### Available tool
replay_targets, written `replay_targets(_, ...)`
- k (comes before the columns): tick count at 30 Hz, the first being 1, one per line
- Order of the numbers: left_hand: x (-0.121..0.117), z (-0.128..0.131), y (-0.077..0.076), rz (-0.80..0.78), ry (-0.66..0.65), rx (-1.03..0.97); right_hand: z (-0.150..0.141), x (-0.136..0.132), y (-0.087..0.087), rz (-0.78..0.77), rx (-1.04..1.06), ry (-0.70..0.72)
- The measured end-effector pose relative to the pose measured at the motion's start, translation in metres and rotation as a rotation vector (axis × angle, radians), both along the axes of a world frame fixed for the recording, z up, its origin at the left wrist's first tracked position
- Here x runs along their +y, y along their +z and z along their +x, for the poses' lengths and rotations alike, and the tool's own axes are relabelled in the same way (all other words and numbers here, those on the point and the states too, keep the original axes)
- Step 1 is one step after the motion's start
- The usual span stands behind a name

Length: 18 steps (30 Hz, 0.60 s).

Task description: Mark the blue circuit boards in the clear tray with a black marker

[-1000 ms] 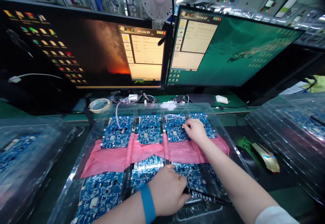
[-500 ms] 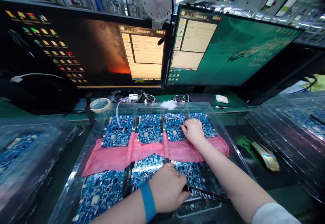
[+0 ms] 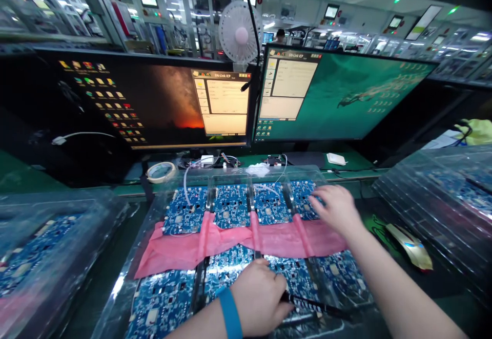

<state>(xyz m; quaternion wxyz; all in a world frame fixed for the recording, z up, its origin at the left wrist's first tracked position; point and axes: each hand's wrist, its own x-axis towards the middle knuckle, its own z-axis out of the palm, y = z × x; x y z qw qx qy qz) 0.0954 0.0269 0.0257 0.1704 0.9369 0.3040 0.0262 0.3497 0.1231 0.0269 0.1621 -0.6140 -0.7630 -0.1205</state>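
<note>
A clear plastic tray [image 3: 154, 211] in front of me holds several blue circuit boards [image 3: 231, 206] in two rows, with a pink sheet [image 3: 230, 241] lying across the middle. My left hand [image 3: 259, 298], with a blue wristband, rests closed on a near-row board and grips a black pen-like tool [image 3: 315, 305] that points right. My right hand [image 3: 336, 206] hovers over the far-right board of the back row, fingers stretched out and blurred by motion. Thin white wires [image 3: 186, 183] run from the back-row boards toward the monitors.
Two monitors [image 3: 338, 98] stand behind the tray, a small white fan [image 3: 240, 32] between them. A tape roll [image 3: 160, 171] lies at back left. Stacked clear trays with boards sit at left [image 3: 46, 247] and right [image 3: 442, 195]. A gold mouse [image 3: 411, 247] lies at right.
My right hand has left the third back-row board and moved right over the fourth one, fingers now spread. My head has tilted up. The left hand stays put with the tool.
</note>
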Motion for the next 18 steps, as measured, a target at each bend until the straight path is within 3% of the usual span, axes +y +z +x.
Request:
replay_targets(2,0.0,0.0,0.0,0.003,0.005,0.003,0.054,-0.017,0.0,0.054,0.005,-0.137)
replay_targets(5,0.001,0.001,-0.001,0.009,0.004,0.008,0.137,-0.051,-0.022,0.003,-0.132,-0.502)
replay_targets(9,0.003,0.002,-0.009,0.029,-0.005,0.032,0.212,-0.084,-0.07,-0.144,-0.056,-0.464)
replay_targets(13,0.004,0.003,-0.016,0.086,-0.006,0.07,0.235,-0.09,-0.099,-0.193,0.026,-0.337)
replay_targets(18,0.006,0.003,-0.019,0.109,-0.03,0.114,0.238,-0.087,-0.112,-0.167,0.037,-0.315)
